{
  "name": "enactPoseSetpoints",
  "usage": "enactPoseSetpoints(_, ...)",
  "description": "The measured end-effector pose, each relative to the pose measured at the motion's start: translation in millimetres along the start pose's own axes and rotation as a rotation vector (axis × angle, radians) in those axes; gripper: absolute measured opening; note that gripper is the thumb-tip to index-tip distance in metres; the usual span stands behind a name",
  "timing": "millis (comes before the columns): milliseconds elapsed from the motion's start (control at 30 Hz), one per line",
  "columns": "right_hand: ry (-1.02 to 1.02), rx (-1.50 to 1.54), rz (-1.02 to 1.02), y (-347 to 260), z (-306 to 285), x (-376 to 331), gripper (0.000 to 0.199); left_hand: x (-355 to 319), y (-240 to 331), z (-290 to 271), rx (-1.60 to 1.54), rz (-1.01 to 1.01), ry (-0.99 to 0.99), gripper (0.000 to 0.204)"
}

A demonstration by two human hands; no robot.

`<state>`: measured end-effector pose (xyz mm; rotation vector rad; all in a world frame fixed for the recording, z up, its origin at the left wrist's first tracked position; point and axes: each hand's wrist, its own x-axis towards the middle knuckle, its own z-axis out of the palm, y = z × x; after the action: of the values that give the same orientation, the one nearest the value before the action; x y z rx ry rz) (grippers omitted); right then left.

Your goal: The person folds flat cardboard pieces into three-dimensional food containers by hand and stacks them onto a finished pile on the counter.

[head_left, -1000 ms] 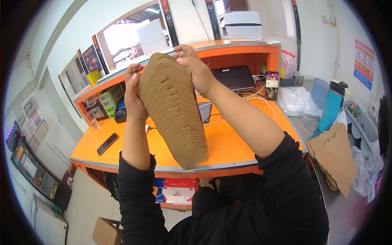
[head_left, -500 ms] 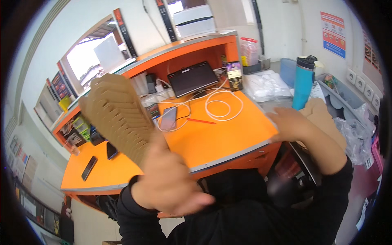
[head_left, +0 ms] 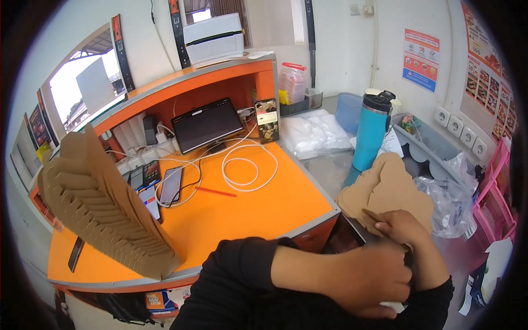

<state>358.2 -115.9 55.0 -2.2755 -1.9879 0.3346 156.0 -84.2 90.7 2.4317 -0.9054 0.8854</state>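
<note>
My right hand (head_left: 404, 226) pinches the edge of a brown cardboard piece (head_left: 374, 215) at the pile of flat cardboard blanks (head_left: 388, 184) on the right-hand counter. Crossing in front of my body, my left hand (head_left: 360, 280) is just below and left of the right one. Its fingers are curled. A small white bit shows by its thumb, too little to name. A tall stack of brown cardboard blanks (head_left: 104, 209) stands on edge at the left of the orange desk (head_left: 264, 203), with neither hand touching it.
Behind the pile stands a teal tumbler (head_left: 370, 132), near clear plastic bags (head_left: 316, 132). A monitor (head_left: 206, 125), a phone (head_left: 171, 184), white cables (head_left: 242, 181) and a red pen (head_left: 216, 191) are on the desk. Pink plastic racks (head_left: 492, 198) stand at far right.
My left hand has left the cardboard stack and swung right across my body. My right hand has moved from the desk corner to the cardboard pile. The view has turned right.
</note>
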Motion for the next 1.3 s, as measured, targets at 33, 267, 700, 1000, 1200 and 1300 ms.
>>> enactPoseSetpoints(33, 0.013, -0.006, 0.007, 3.9, -8.5, -1.3, 0.031, -1.5, -0.5, 1.8, -0.084, 0.026, 0.035, 0.022)
enactPoseSetpoints(267, 0.486, -0.083, 0.022, 15.7, -29.2, -10.2, 0.025, -22.1, -67.7, 14.3, 0.018, -0.238, 0.016, 0.028)
enactPoseSetpoints(700, 0.239, 0.073, -0.092, 0.8, -35.9, -19.3, 0.028, -50.9, -118.8, 18.5, 0.3, -0.322, 0.242, 0.044)
enactPoseSetpoints(1000, -0.067, -0.098, 0.075, 31.5, -8.6, -3.9, 0.061, -67.6, -140.5, 30.4, 0.306, -0.56, -0.06, 0.05)
enactPoseSetpoints(1200, -0.104, -0.092, 0.001, 24.6, -7.1, -5.3, 0.047, -78.5, -161.8, 4.9, 0.376, -0.771, -0.1, 0.05)
enactPoseSetpoints(1300, -0.175, -0.014, 0.023, 19.9, -19.3, -10.0, 0.034, -80.7, -165.3, -3.3, 0.382, -0.837, -0.061, 0.05)
